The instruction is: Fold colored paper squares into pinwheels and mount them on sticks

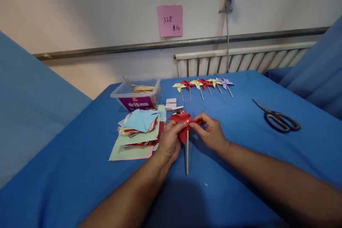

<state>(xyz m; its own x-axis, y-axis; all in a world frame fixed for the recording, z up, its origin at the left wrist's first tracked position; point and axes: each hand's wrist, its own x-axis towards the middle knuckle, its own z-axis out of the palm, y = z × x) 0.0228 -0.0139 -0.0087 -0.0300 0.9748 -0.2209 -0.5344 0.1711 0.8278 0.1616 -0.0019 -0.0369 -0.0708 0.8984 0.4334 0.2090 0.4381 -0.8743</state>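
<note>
Clearly, we have a red pinwheel [181, 117] between our two hands, held in the air over the blue cloth [227, 192], its wooden stick [187, 155] pointing down towards us. Our left hand [170, 138] grips it near the middle, thumb laid over the red paper beside a small pale spot at the centre; our right hand [211, 131] pinches the paper on the other side of that centre between thumb and fingers. On the wall ahead we can read a pink note [170, 21] in dark handwriting: its upper line begins with "32" and a character, while the lower line is too loosely written for us to make out. To our left a clear plastic tub [157, 95] of thin sticks [143, 88] carries a purple label [137, 104] with large white Chinese characters under a small red emblem, not sharp enough for us to read surely. Just beside it sit small white boxes [171, 104], whose print is too tiny to tell. Nearer us lies a pile of coloured paper [141, 120], light blue uppermost. Beyond our hands, six pinwheels [205, 84] lie in a row: yellow, red, yellow, red, yellow, purple. Black-handled scissors [280, 119] rest well to our right.
</note>
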